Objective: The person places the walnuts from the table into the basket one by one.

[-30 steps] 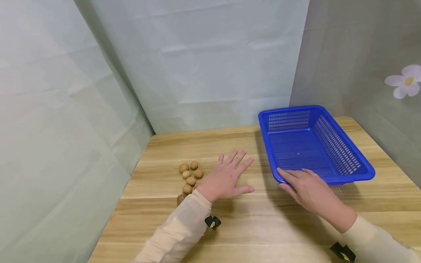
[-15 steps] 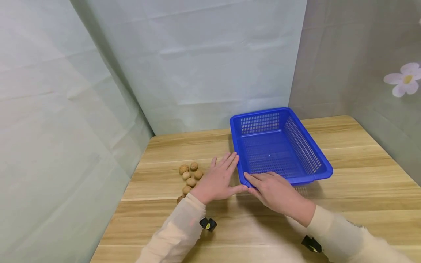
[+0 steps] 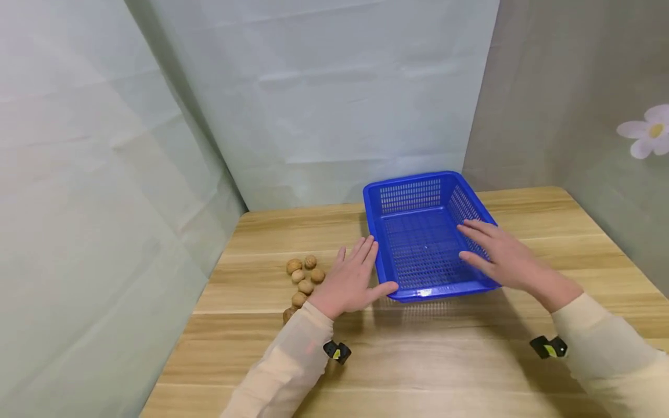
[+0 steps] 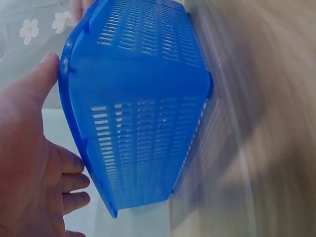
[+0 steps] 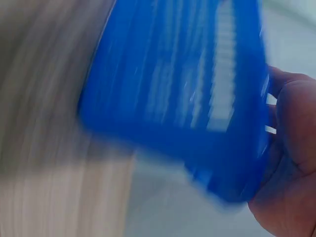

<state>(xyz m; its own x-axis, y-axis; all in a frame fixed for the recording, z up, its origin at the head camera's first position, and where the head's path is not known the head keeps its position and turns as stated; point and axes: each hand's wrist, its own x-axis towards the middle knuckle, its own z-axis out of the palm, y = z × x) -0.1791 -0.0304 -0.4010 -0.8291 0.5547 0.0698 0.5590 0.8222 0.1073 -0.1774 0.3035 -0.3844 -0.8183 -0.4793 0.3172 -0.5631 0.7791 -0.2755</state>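
Observation:
A blue plastic basket (image 3: 418,247) with slotted walls stands on the table, right of the middle in the head view, with nothing inside. My left hand (image 3: 351,284) lies along its left rim, fingers straight and thumb spread at the near corner; the left wrist view shows the fingertips touching the rim (image 4: 74,113). Above the basket's right side is my right hand (image 3: 509,255), fingers stretched out over the rim, thumb apart. The right wrist view is blurred, and whether this hand touches the rim is unclear. Several walnuts (image 3: 305,287) lie left of my left hand; the forearm partly covers them.
The wooden table (image 3: 428,360) ends at a back edge beside a pale cloth curtain (image 3: 324,116). More cloth hangs on both sides, with a printed flower (image 3: 653,131) at the right. Dark wrist cameras sit on both sleeves.
The basket slid left until it met my left hand. My right hand then left the near left corner of the rim and moved right, over the right side. The walnuts stayed put.

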